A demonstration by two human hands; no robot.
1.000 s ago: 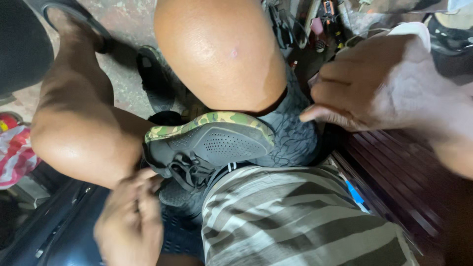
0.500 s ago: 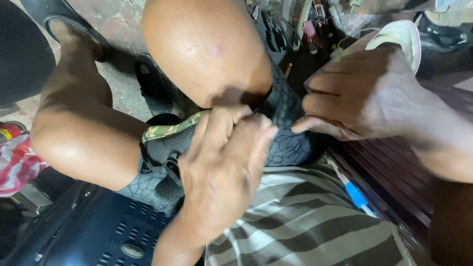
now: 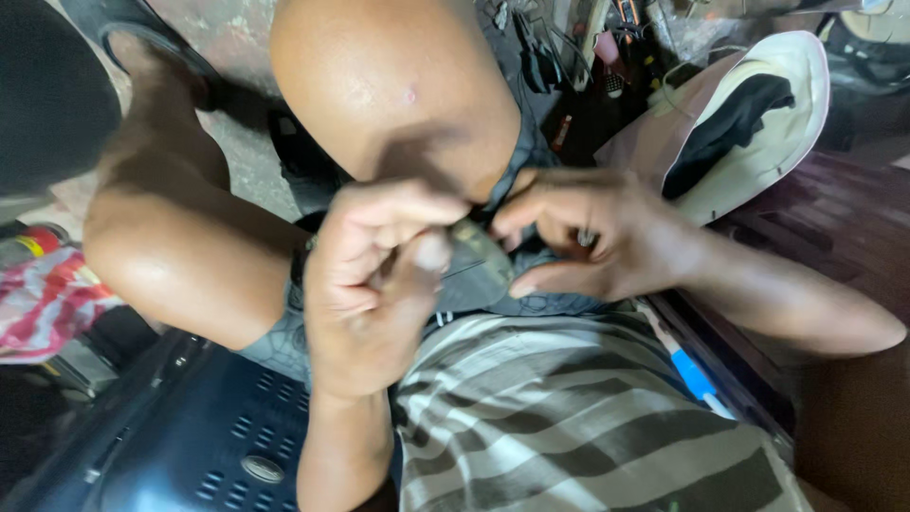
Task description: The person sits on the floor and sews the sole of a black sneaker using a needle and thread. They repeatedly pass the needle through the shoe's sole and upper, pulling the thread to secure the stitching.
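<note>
Cluttered floor and dark wooden boards surround you where you sit low, knees drawn up, with the work wedged in your lap. Between your thighs lies the dark shoe [image 3: 479,275], grey mesh with a camouflage-patterned strip, pressed against your patterned shorts [image 3: 275,337] so it cannot slide. Your left hand [image 3: 374,284] is curled into a loose fist above the shoe, fingers and thumb pinched together as if around something thin; a fine thread [image 3: 462,272] seems to run from it toward the shoe, though what sits in the pinch is too small to tell. Your right hand [image 3: 588,237] is closed on the shoe's upper edge, fingers bent over it and thumb beneath, which steadies that spot. Your raised right knee [image 3: 398,85] backs the shoe from behind. Below, your striped shirt [image 3: 588,417] fills the foreground, with a blue pen-like object [image 3: 692,374] just beside it on the right. Further right, a pale shoe [image 3: 758,114] with a black lining rests on the boards, well apart. A dark blue plastic crate [image 3: 190,436] sits under your left leg, and red patterned cloth [image 3: 43,303] lies at the left edge.
</note>
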